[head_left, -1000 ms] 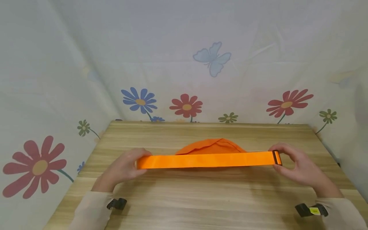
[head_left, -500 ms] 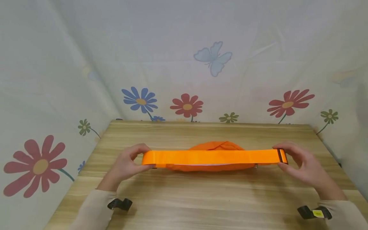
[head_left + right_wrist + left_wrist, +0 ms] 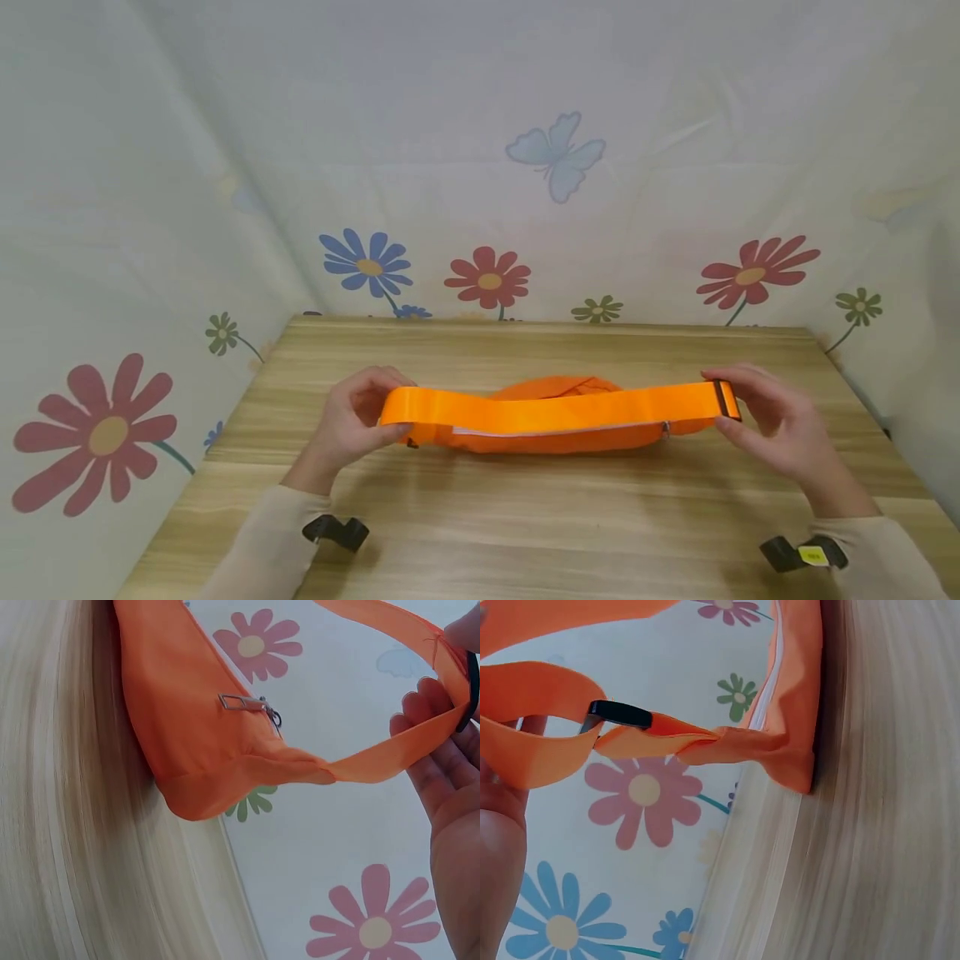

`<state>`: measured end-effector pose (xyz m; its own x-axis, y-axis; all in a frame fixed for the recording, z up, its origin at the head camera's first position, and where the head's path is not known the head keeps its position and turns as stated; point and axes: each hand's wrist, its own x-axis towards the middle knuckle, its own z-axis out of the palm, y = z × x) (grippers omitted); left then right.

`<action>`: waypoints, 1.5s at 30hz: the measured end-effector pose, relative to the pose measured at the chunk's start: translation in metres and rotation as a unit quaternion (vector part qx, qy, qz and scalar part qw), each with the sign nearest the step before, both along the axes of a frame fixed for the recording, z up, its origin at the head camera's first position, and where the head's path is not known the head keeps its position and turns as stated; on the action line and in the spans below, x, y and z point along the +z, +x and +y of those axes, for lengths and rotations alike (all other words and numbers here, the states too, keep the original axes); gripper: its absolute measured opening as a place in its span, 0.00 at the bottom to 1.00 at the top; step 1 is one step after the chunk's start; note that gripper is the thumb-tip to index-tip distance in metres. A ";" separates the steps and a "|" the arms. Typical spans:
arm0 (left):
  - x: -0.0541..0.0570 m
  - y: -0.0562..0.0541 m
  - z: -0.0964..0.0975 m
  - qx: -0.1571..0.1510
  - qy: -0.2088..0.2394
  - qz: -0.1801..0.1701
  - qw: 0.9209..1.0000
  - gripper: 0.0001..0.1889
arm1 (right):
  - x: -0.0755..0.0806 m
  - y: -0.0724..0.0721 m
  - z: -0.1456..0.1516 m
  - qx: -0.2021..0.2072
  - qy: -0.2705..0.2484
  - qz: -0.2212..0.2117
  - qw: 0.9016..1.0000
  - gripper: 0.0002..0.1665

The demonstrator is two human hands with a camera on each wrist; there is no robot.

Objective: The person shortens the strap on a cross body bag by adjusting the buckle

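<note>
An orange waist bag [image 3: 558, 442] hangs low at the middle of the wooden table, close over or touching it; I cannot tell which. Its wide orange strap [image 3: 555, 412] stretches across between both hands. My left hand [image 3: 348, 429] holds the strap's left loop between thumb and fingers, near a black slider buckle [image 3: 619, 714]. At the other end, my right hand [image 3: 776, 433] pinches the strap beside a second black buckle [image 3: 726, 399]. In the right wrist view, a metal zipper pull [image 3: 244, 703] hangs at one end of the bag's white-edged zipper.
A wood-grain table [image 3: 525, 517] lies beneath the hands. White cloth [image 3: 420, 108] printed with flowers and a butterfly rises behind and at both sides. Each beige sleeve bears a black wrist strap [image 3: 335, 532].
My left hand has moved to the right, and the strap, once straight, now sags in the middle. The bag has come nearer, showing its zipper side below the strap.
</note>
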<state>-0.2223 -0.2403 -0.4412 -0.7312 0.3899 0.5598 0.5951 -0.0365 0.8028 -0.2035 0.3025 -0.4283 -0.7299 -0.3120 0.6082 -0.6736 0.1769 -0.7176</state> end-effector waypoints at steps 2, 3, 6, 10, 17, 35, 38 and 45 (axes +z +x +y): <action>0.000 0.002 0.003 0.012 -0.003 -0.012 1.000 0.19 | -0.001 0.000 -0.001 0.001 0.007 0.006 1.000 0.37; -0.001 0.002 0.004 0.021 -0.006 -0.014 1.000 0.19 | -0.001 -0.001 -0.002 0.001 0.010 0.012 1.000 0.37; -0.002 0.003 0.005 0.046 -0.025 -0.008 0.999 0.20 | -0.003 -0.001 -0.002 -0.003 0.021 0.021 1.000 0.38; -0.003 0.004 -0.001 0.086 -0.079 0.018 0.993 0.20 | -0.004 -0.001 0.004 -0.034 0.051 0.029 0.998 0.37; -0.007 0.004 -0.026 0.145 -0.194 0.069 0.968 0.23 | -0.004 0.003 0.020 -0.094 0.123 0.037 0.987 0.38; -0.010 -0.004 -0.048 0.114 -0.301 0.147 0.935 0.28 | -0.005 0.000 0.031 -0.119 0.179 0.064 0.975 0.38; -0.009 -0.004 -0.046 0.113 -0.317 0.154 0.929 0.28 | -0.007 -0.001 0.032 -0.117 0.188 0.085 0.971 0.40; -0.009 -0.001 -0.039 0.124 -0.363 0.142 0.913 0.27 | -0.010 0.002 0.032 -0.152 0.218 0.092 0.960 0.39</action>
